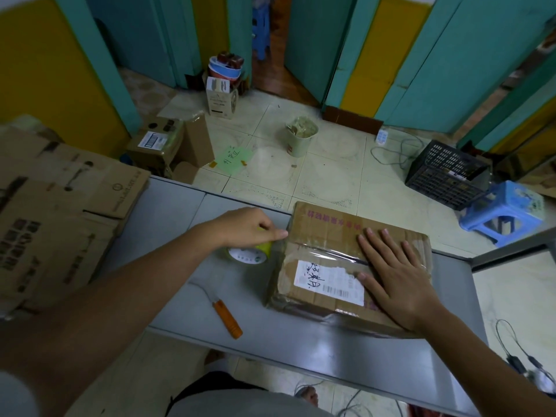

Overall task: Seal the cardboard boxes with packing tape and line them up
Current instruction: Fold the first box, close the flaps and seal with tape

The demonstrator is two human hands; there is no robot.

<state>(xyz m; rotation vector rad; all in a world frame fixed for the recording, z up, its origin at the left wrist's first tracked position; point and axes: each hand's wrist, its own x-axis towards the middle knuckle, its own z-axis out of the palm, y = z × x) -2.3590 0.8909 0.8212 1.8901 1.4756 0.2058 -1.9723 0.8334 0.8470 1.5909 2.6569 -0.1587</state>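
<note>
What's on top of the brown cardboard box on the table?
A right hand lies flat on the brown cardboard box, over a shiny clear tape strip and a white paper label. The hand hides the label's corner and some tape.

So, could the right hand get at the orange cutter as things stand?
Probably yes: the right hand lies flat on the box, holding nothing, and the cutter lies uncovered on the table left of it.

Past the left hand (pixel 249 227), pale floor tiles (pixel 331 176) reach teal-and-yellow wall panels (pixel 469 70). Right of the right hand (pixel 400 278) stand a blue stool (pixel 508 203) and a black crate (pixel 445 173). A grey tabletop (pixel 301 335) lies beneath both.
</note>
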